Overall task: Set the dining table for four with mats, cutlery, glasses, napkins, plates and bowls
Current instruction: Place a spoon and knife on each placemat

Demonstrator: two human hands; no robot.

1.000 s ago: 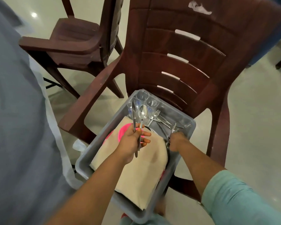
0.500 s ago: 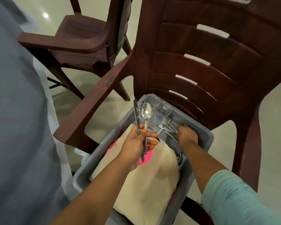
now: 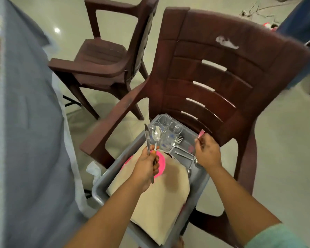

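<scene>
The right hand (image 3: 207, 151), which half a second ago was down among the cutlery in the grey tub (image 3: 98, 185), is now lifting clear of it, fingers (image 3: 200, 140) pinching a small piece with a pink end (image 3: 201, 132); what that piece is cannot be told. The left hand (image 3: 146, 169) is holding as before: fingers curling round the handles of 1 knife (image 3: 146, 136) and 1 spoon (image 3: 156, 134), both standing upright above the tub.

Judgement: the person is gathering 1 place's cutlery, and the set is growing by 1 piece. No mat or plate has left the tub, so the task appears to be at an early stage.

Position of the remaining items relative to the fingers:
- The forks (image 3: 177, 141) are lying in the tub just below and left of the right fingers, apart from them.
- The glasses (image 3: 170, 125) are standing in the tub's far corner, directly behind the spoon bowl.
- The beige mat (image 3: 161, 203) is lying under the left wrist, covering a pink plate (image 3: 160, 164).

The tub is resting on the seat of a brown chair (image 3: 222, 83). The counter under its grey cloth (image 3: 25, 122) is standing to the person's left, near the tub. A 2nd chair (image 3: 104, 58) is standing beyond.
</scene>
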